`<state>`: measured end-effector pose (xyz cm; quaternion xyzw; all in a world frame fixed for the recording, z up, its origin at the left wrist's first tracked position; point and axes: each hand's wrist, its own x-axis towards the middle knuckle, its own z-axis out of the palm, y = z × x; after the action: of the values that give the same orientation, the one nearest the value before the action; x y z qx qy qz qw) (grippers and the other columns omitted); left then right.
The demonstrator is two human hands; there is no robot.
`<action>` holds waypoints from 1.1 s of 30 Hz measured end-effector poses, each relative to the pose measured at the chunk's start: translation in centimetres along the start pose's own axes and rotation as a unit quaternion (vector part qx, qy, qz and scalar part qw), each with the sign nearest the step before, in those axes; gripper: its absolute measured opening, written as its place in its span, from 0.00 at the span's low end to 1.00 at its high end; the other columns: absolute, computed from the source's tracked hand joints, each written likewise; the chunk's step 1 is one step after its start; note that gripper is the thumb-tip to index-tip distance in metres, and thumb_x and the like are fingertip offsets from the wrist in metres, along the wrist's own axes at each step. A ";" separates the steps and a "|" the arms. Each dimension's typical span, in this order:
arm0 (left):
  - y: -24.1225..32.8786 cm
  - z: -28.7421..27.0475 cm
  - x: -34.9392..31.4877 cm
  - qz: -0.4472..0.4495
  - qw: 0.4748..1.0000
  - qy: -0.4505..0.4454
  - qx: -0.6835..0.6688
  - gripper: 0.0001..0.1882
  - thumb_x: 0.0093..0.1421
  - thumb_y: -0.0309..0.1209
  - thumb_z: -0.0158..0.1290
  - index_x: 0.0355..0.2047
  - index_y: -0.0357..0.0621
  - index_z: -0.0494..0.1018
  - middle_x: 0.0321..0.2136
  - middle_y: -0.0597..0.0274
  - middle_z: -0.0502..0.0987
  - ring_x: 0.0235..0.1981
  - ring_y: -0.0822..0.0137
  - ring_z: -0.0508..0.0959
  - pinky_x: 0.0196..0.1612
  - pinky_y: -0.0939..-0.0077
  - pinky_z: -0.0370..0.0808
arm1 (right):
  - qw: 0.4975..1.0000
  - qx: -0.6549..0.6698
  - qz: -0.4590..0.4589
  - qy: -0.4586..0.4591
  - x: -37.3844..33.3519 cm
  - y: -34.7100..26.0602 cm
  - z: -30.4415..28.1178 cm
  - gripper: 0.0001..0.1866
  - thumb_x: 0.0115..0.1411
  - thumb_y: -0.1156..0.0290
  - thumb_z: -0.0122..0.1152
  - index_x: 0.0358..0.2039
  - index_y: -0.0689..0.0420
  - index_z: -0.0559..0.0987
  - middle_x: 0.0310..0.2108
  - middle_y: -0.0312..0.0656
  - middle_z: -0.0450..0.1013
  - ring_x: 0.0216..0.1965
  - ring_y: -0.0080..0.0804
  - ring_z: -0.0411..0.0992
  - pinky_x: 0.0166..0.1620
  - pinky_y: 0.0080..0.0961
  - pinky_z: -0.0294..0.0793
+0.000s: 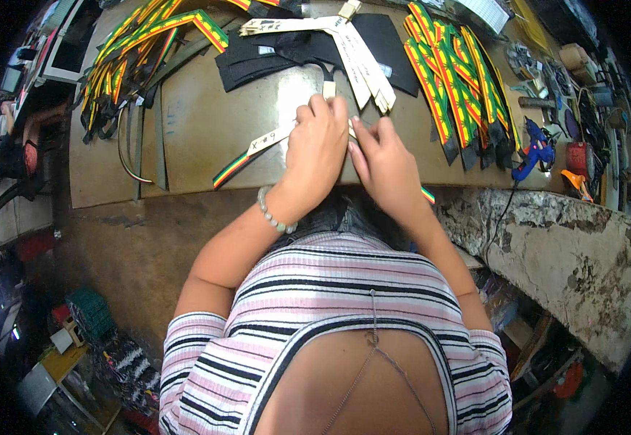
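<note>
A striped ribbon (230, 171) in red, yellow, green and black lies at the table's near edge, with a pale marking strip (265, 141) bearing handwriting on top of it. My left hand (312, 148) is closed over the middle of the strip, its fingertips hidden from view. Just beyond those fingers a small pale block (328, 88) with a dark forked end sticks up; whether I hold it is unclear. With thumb and forefinger, my right hand (384, 163) pinches the strip's right part. Another ribbon end (428, 195) shows beyond my right wrist.
Piled patterned straps (439, 87) lie at the right, and another heap (123, 65) at the left. Black fabric pieces (247, 61) and a fan of pale strips (359, 61) lie at the back. A blue glue gun (536, 154) with a cord rests near the right edge.
</note>
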<state>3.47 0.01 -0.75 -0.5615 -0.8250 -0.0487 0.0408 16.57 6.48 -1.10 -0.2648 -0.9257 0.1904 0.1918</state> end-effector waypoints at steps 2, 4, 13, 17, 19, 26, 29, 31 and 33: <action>0.4 0.4 0.4 0.026 0.993 0.065 0.093 0.13 0.57 0.28 0.54 0.41 0.33 0.75 0.42 0.49 0.71 0.31 0.60 0.75 0.30 0.72 0.79 | 0.985 0.167 0.047 -0.002 0.1 1.0 -1.6 0.22 0.65 0.73 0.57 0.59 0.61 0.72 0.41 0.44 0.74 0.34 0.32 0.72 0.40 0.26 0.74; 0.6 0.9 0.3 0.037 0.989 0.066 0.123 0.20 0.60 0.35 0.54 0.48 0.32 0.75 0.52 0.49 0.70 0.35 0.56 0.74 0.33 0.70 0.79 | 0.931 0.285 0.229 -0.003 -0.4 1.7 -3.9 0.18 0.69 0.73 0.52 0.58 0.62 0.71 0.47 0.42 0.76 0.35 0.22 0.69 0.41 0.22 0.73; 1.8 1.7 -0.3 -0.008 0.997 0.054 0.057 0.54 0.50 0.69 0.53 0.60 0.29 0.69 0.63 0.52 0.66 0.41 0.54 0.70 0.44 0.59 0.78 | 0.799 0.484 0.357 -0.001 -2.9 1.6 -5.5 0.17 0.74 0.59 0.49 0.51 0.60 0.69 0.30 0.42 0.77 0.24 0.16 0.70 0.28 0.15 0.67; 2.2 1.0 -0.5 -0.014 0.997 0.058 0.059 0.60 0.46 0.74 0.53 0.60 0.27 0.68 0.63 0.47 0.66 0.40 0.56 0.71 0.45 0.58 0.77 | 0.969 0.153 0.192 0.038 -4.5 0.9 -4.1 0.15 0.68 0.71 0.55 0.51 0.66 0.75 0.38 0.52 0.74 0.33 0.44 0.74 0.42 0.33 0.74; 2.6 0.8 -0.4 -0.021 0.997 0.036 0.064 0.62 0.44 0.75 0.53 0.60 0.26 0.67 0.63 0.46 0.65 0.41 0.54 0.71 0.47 0.57 0.77 | 0.985 0.085 0.151 0.018 -5.2 0.5 -4.2 0.15 0.66 0.75 0.56 0.51 0.66 0.76 0.40 0.55 0.73 0.37 0.53 0.74 0.45 0.37 0.74; 2.9 0.9 0.0 -0.032 0.995 -0.037 0.082 0.67 0.43 0.79 0.48 0.66 0.30 0.60 0.68 0.47 0.60 0.46 0.43 0.71 0.49 0.47 0.75 | 0.976 0.093 0.177 0.083 -5.1 -0.1 -3.7 0.09 0.62 0.80 0.58 0.42 0.66 0.79 0.37 0.53 0.73 0.38 0.53 0.75 0.42 0.38 0.75; 2.9 0.8 0.0 -0.030 0.995 -0.044 0.082 0.68 0.43 0.79 0.48 0.66 0.28 0.60 0.67 0.46 0.60 0.46 0.42 0.72 0.48 0.47 0.75 | 0.979 0.091 0.160 0.092 -4.8 -0.2 -3.2 0.07 0.61 0.80 0.58 0.40 0.66 0.79 0.36 0.52 0.73 0.37 0.52 0.75 0.41 0.40 0.75; 3.0 0.7 0.1 -0.031 0.995 -0.050 0.084 0.68 0.43 0.79 0.48 0.65 0.26 0.60 0.67 0.46 0.60 0.46 0.42 0.72 0.47 0.47 0.76 | 0.981 0.066 0.163 0.086 -4.9 -0.3 -2.9 0.06 0.61 0.81 0.58 0.38 0.66 0.79 0.37 0.52 0.73 0.38 0.52 0.75 0.42 0.41 0.74; 3.0 0.7 0.1 -0.030 0.995 -0.047 0.087 0.69 0.42 0.80 0.48 0.65 0.24 0.60 0.66 0.45 0.61 0.46 0.41 0.72 0.46 0.47 0.77 | 0.983 0.044 0.163 0.077 -5.1 -0.4 -2.7 0.06 0.60 0.82 0.58 0.38 0.65 0.79 0.38 0.51 0.73 0.39 0.52 0.74 0.43 0.41 0.74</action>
<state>6.23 1.31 -1.28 -0.5325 -0.8436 0.0486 0.0492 21.61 3.96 0.12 -0.4176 -0.8431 0.2387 0.2406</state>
